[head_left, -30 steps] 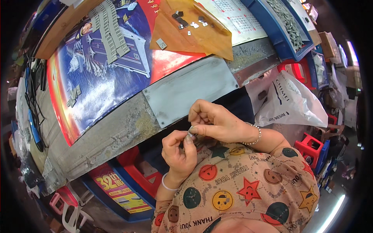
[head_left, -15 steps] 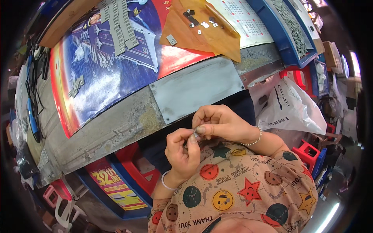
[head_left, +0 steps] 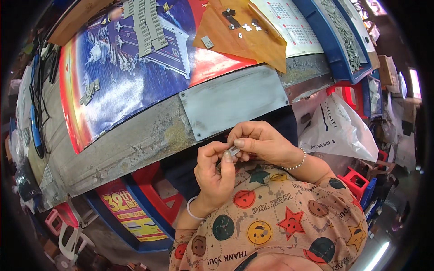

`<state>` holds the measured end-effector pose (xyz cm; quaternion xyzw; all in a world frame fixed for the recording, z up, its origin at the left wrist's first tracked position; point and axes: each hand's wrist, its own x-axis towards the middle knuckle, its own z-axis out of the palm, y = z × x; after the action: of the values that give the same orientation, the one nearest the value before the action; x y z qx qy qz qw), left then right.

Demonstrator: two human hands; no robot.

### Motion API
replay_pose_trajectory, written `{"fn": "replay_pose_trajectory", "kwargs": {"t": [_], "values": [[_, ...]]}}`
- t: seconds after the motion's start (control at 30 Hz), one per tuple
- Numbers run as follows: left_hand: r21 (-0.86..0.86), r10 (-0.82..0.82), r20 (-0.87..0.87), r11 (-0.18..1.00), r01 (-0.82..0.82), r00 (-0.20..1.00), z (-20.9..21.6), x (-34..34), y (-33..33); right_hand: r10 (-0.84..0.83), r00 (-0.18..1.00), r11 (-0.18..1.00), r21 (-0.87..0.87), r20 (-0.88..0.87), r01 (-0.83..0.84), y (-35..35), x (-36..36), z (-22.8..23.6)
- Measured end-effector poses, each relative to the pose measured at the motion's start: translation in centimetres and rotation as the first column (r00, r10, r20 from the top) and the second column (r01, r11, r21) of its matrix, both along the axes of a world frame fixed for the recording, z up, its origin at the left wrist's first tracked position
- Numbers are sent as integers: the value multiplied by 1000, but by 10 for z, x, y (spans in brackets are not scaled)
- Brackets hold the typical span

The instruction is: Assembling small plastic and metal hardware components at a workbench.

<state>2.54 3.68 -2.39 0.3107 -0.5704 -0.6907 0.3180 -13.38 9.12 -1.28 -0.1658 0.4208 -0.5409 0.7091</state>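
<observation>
Both hands meet just off the bench's near edge, in front of my patterned shirt. Between the fingertips sits a small light-grey piece (head_left: 234,151), partly hidden by the fingers. My left hand (head_left: 214,170) is closed, with its thumb pressed on the piece. From the other side my right hand (head_left: 260,142) pinches it with thumb and forefinger. Beyond the hands lies a pale grey plate (head_left: 235,101), screwed to the bench edge. Farther off, an orange-brown sheet (head_left: 253,47) carries a single grey block (head_left: 207,42) and several small black and silver bits (head_left: 233,20).
Rows of grey parts (head_left: 145,27) lie on a blue and red poster (head_left: 131,86); a few loose ones (head_left: 90,91) are at its left. A blue bin (head_left: 337,40) of grey parts stands far right. A white plastic bag (head_left: 337,128) hangs at right, near red stools (head_left: 352,183).
The hands stay together with slightly shifted fingers, and more of the grey piece shows between them. The bench scene has moved slightly in the picture.
</observation>
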Motion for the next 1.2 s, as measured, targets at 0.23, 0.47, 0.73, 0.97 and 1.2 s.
{"fn": "replay_pose_trajectory", "kwargs": {"t": [0.23, 0.47, 0.73, 0.97, 1.2], "values": [[-138, -13, 67, 990, 22, 998, -7, 3, 2, 45, 912, 997, -37, -409, -66, -1, 2, 7], [114, -8, -30, 993, 12, 1000, 1, 3, -2, -18, 990, 999, 25, -141, 21, -1, 6, 1], [184, -35, -38, 982, 42, 999, 4, -3, -8, 6, 965, 998, 65, -263, 12, 0, -4, 9], [30, 34, 47, 999, -36, 998, 7, 13, -19, 58, 870, 991, 135, -489, 10, -17, 12, 11], [-179, 149, -269, 963, -202, 952, -4, 1, -17, 8, 803, 989, -114, -596, -94, -5, -8, -1]]}}
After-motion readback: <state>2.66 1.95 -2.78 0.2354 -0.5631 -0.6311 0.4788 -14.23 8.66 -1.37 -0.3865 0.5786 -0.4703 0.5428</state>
